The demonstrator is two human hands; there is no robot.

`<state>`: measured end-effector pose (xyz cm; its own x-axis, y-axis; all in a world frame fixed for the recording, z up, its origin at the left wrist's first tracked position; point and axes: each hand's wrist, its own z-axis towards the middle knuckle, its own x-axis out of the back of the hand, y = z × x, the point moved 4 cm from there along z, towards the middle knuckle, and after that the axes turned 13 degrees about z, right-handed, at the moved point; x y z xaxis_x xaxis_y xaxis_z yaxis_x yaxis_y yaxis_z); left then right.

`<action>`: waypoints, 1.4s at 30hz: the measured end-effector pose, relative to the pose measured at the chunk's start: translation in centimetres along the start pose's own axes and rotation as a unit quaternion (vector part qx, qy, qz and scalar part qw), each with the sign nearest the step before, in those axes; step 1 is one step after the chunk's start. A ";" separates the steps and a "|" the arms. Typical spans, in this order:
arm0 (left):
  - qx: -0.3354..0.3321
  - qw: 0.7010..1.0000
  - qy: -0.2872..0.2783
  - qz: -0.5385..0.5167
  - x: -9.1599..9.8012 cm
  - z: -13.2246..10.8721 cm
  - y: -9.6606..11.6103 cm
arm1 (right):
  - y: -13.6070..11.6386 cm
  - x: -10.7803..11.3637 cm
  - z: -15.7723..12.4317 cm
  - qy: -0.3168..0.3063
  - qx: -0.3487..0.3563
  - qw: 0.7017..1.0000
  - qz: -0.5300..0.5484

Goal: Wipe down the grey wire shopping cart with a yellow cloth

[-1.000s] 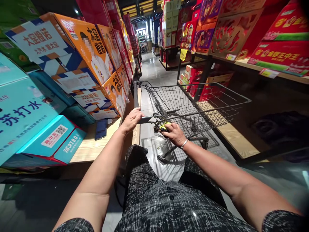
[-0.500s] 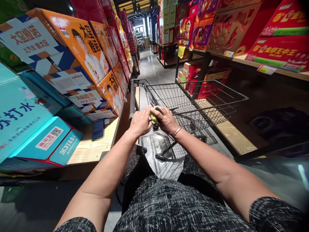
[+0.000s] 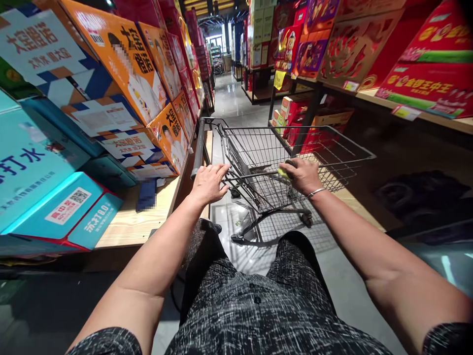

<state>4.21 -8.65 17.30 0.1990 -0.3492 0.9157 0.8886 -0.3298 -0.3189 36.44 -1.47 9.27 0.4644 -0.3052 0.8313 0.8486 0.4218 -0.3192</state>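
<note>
A grey wire shopping cart [image 3: 200,140] stands at an angle ahead of me. My left hand [image 3: 209,183] is by the lower end of its handle, fingers stretched forward and thumb apart, with nothing visible in it. Whether it touches the handle I cannot tell. Over the near side of the cart basket, my right hand [image 3: 306,175] is closed around a small yellow-and-black object [image 3: 284,172]. The fingers cover much of that object, so its kind is unclear. A bracelet circles the right wrist.
On the left, a wooden shelf [image 3: 127,231] holds orange cartons [image 3: 125,64], turquoise boxes [image 3: 55,202] and a dark blue item [image 3: 147,193]. Shelving with red gift boxes [image 3: 424,88] lines the right. A tiled aisle [image 3: 227,93] runs ahead between them.
My hands were together at the yellow-and-black object. The right has moved rightward with it, while the left has come away and shifted slightly left, fingers spreading.
</note>
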 end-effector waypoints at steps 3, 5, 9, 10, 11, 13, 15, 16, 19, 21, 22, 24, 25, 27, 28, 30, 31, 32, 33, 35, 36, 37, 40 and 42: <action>0.001 1.000 -0.003 -0.013 0.0 0.2 -0.1 | 2.2 0.9 0.0 0.013 -0.058 0.998 -0.035; 0.006 1.000 -0.006 -0.021 0.1 0.5 0.0 | 2.1 0.6 0.2 0.022 -0.072 0.996 -0.037; -0.011 1.000 -0.007 -0.026 0.5 1.2 0.8 | -1.6 -1.0 0.6 0.031 -0.051 0.998 -0.002; -0.020 0.999 -0.009 -0.027 0.5 1.4 1.1 | -3.1 -1.5 0.8 0.028 -0.041 0.999 0.014; -0.027 0.999 -0.012 -0.027 0.5 1.6 1.3 | -4.7 -1.9 0.9 0.024 -0.029 0.999 0.035; -0.033 0.999 -0.013 -0.024 0.4 1.8 1.6 | -8.1 -2.8 1.2 0.015 0.015 0.995 0.099; -0.033 0.999 -0.003 -0.018 0.2 1.7 1.6 | -11.4 -3.7 1.4 0.022 0.079 0.979 0.185; -0.034 0.999 0.006 -0.017 0.1 1.7 1.5 | -12.7 -4.3 1.4 0.036 0.111 0.969 0.220; -0.033 0.999 0.022 -0.028 -0.3 1.5 1.1 | -15.0 -7.0 0.7 0.086 0.185 0.953 0.225; -0.030 0.999 0.026 -0.037 -0.7 1.5 0.6 | -15.0 -9.8 -0.2 0.090 0.213 0.960 0.161; -0.028 0.998 0.027 -0.039 -0.9 1.6 0.4 | -14.6 -11.3 -0.8 0.075 0.216 0.965 0.126; -0.023 0.998 0.030 -0.041 -1.2 1.7 0.0 | -12.9 -14.2 -2.3 0.008 0.194 0.979 0.065; -0.020 0.998 0.032 -0.043 -1.4 1.8 -0.3 | -11.8 -15.4 -3.1 -0.032 0.174 0.983 0.042; -0.017 0.998 0.034 -0.049 -1.6 2.0 -0.6 | -9.2 -17.2 -5.2 -0.097 0.135 0.986 0.013; -0.015 0.998 0.035 -0.053 -1.7 2.0 -0.8 | -7.9 -17.8 -6.4 -0.125 0.109 0.986 0.002; -0.011 0.998 0.036 -0.056 -1.7 2.1 -0.9 | -5.2 -18.5 -8.5 -0.174 0.034 0.984 -0.017; -0.009 0.998 0.037 -0.056 -1.7 2.2 -1.0 | -3.9 -18.8 -9.4 -0.196 -0.009 0.980 -0.028; -0.008 0.998 0.036 -0.055 -1.7 2.2 -1.0 | -2.8 -19.0 -10.2 -0.211 -0.049 0.976 -0.039; -0.006 0.998 0.036 -0.054 -1.6 2.2 -1.0 | -2.0 -19.0 -10.6 -0.217 -0.077 0.972 -0.046; -0.001 0.998 0.035 -0.050 -1.6 2.2 -1.0 | -1.3 -18.8 -10.5 -0.209 -0.090 0.972 -0.049; 0.002 0.998 0.034 -0.048 -1.5 2.2 -1.1 | -1.4 -18.5 -9.9 -0.208 -0.087 0.973 -0.048; 0.005 0.998 0.031 -0.047 -1.5 2.3 -1.1 | -1.8 -18.1 -9.2 -0.203 -0.078 0.975 -0.043; 0.029 0.999 0.017 -0.041 -1.3 2.7 -1.0 | -4.4 -15.2 -5.7 -0.117 -0.002 0.993 0.002; 0.051 0.998 0.003 -0.027 -1.0 3.3 -0.7 | -6.6 -12.0 -3.3 0.007 0.072 0.996 0.043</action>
<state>4.77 -5.22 17.39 0.1466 -0.3387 0.9294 0.9355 -0.2579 -0.2416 26.10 -3.42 -0.04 0.5379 -0.2737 0.7973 0.7612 0.5641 -0.3199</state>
